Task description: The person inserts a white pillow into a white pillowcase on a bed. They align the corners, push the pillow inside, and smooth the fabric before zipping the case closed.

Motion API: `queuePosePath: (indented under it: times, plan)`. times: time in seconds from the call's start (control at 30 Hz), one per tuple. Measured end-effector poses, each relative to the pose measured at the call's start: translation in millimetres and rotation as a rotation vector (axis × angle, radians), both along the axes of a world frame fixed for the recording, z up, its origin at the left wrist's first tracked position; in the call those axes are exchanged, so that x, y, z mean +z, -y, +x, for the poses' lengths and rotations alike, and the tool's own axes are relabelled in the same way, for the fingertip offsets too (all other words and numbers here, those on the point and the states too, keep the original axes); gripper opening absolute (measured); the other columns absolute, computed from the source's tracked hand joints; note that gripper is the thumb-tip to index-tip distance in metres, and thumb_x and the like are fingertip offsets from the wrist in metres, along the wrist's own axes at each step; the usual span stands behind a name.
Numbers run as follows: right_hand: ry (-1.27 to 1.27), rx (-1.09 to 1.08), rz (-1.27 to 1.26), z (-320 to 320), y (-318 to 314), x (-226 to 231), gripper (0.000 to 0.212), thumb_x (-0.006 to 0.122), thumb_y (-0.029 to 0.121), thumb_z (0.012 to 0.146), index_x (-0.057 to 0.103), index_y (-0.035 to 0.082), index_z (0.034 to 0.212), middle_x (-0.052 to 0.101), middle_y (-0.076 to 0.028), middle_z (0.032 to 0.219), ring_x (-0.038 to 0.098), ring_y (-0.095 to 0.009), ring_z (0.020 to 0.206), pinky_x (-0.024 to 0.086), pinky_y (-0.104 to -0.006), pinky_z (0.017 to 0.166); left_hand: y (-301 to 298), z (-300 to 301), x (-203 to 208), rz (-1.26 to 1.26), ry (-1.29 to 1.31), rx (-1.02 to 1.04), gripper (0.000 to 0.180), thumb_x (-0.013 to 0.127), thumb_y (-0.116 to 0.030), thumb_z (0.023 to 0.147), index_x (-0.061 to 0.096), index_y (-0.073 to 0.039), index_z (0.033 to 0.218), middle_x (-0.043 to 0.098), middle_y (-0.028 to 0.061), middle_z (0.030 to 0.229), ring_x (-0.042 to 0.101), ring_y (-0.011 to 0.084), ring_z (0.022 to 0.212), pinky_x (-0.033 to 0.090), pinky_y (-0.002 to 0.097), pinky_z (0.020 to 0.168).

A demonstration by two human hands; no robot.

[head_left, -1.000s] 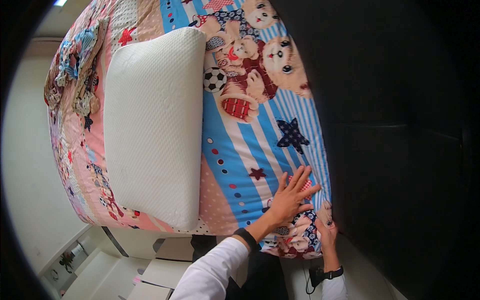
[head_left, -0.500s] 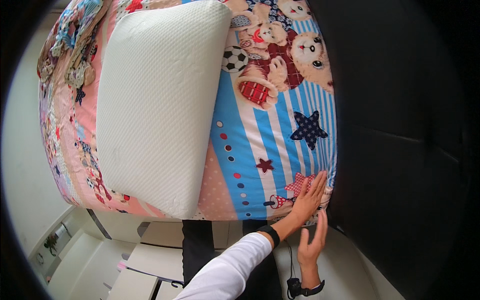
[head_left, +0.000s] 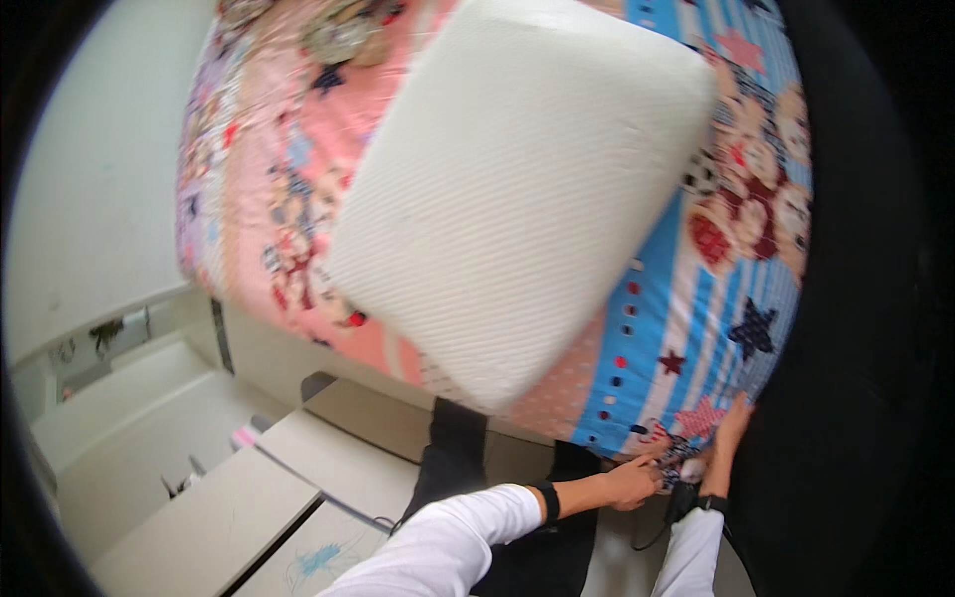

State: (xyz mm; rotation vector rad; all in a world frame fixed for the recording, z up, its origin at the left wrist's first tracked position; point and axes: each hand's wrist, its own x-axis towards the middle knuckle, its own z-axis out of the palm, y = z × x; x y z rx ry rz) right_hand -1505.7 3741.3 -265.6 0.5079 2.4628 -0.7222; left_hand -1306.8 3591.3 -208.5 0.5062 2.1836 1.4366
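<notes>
A patterned bed sheet (head_left: pixel 582 398), pink on the left and blue-and-white striped on the right with bears and stars, covers the mattress. At its near right corner my left hand (head_left: pixel 634 483) is closed, its fingers pinching the sheet's edge. My right hand (head_left: pixel 731 430) lies along the corner's right side, beside the black upright surface, fingers stretched upward and partly blurred. A large white textured foam pillow (head_left: pixel 527 199) rests on the sheet, away from both hands. Black bands circle both wrists.
A tall black surface (head_left: pixel 865 298) borders the bed on the right. White drawers or cabinets (head_left: pixel 229 517) stand at the lower left, near a pale wall (head_left: pixel 99 199). Crumpled patterned fabric (head_left: pixel 343 35) lies at the far left of the bed. My dark-trousered legs are against the near edge.
My view has turned, so the pillow appears farther right. My left hand has gone from lying flat on the sheet to gripping its corner edge; my right hand has moved up against the corner's right side.
</notes>
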Motion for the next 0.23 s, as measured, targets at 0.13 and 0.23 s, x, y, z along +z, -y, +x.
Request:
queuePosePath:
  times: [0.13,0.23]
  plan:
    - [-0.4,0.382,0.275,59,58,38,0.067,0.048,0.034,0.092,0.023,0.001,0.145,0.024,-0.028,0.146,0.026,-0.04,0.135,0.021,-0.0462,0.11,128,43,13,0.025,0.285,0.319,0.023,0.057,-0.008,0.076,0.054,-0.002,0.098,0.059,0.0214,0.093,0.057,0.039,0.092,0.047,0.0461,0.075]
    - [-0.649,0.879,0.236,100,119,71,0.071,0.047,0.041,0.091,0.018,0.014,0.149,0.019,-0.02,0.151,0.019,-0.041,0.138,0.016,-0.051,0.11,211,70,17,-0.019,0.31,0.581,0.031,0.057,-0.003,0.074,0.052,-0.001,0.104,0.058,0.0203,0.103,0.055,0.0373,0.099,0.045,0.0453,0.082]
